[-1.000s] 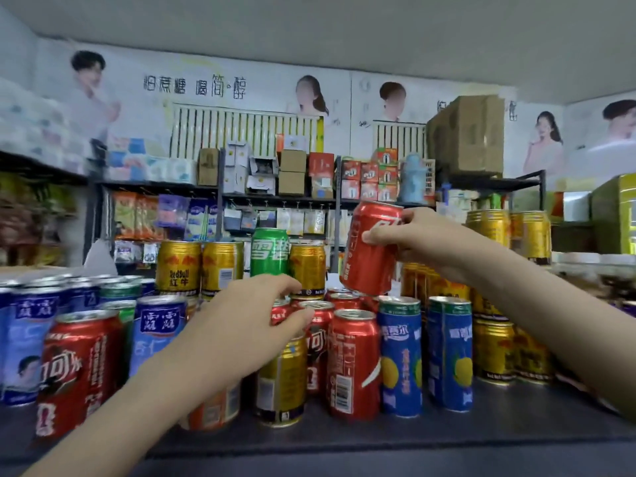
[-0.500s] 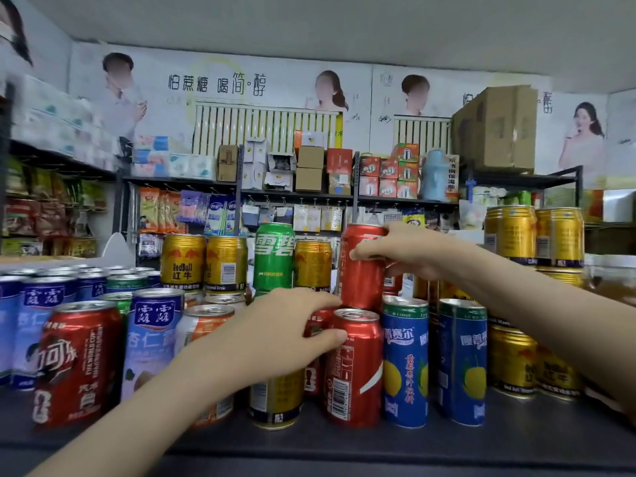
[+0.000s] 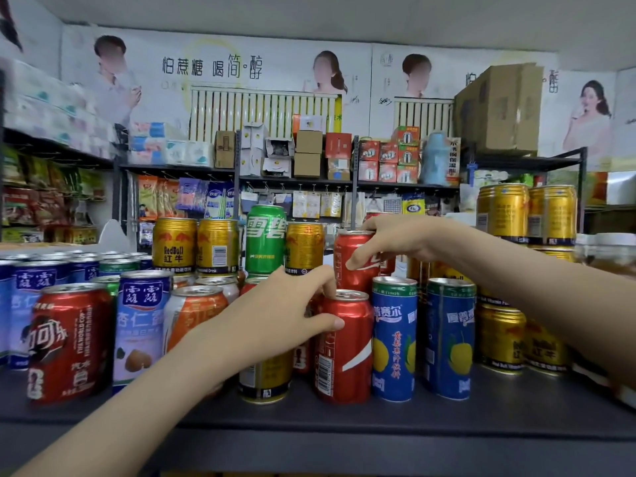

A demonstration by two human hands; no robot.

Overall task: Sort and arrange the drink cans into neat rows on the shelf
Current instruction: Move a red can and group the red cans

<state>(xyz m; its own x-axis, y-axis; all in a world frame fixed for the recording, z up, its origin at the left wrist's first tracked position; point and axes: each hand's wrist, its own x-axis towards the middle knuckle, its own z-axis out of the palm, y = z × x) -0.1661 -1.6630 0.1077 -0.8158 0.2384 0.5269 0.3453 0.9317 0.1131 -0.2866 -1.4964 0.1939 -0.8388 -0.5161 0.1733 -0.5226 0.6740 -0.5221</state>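
The right hand (image 3: 395, 241) holds a red cola can (image 3: 356, 266) by its top. The left hand (image 3: 275, 318) wraps round the front red can (image 3: 344, 352), which stands on the shelf (image 3: 344, 418) beside a blue lemon can (image 3: 394, 339).

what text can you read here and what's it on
"RedBull 红牛": gold can
"雪碧": green can
"怕蔗糖 喝简·醇": wall poster
"FIFA WORLD CUP": left red can
"露露": pale blue can
Held red can, shelf boxes: too blurred to read.
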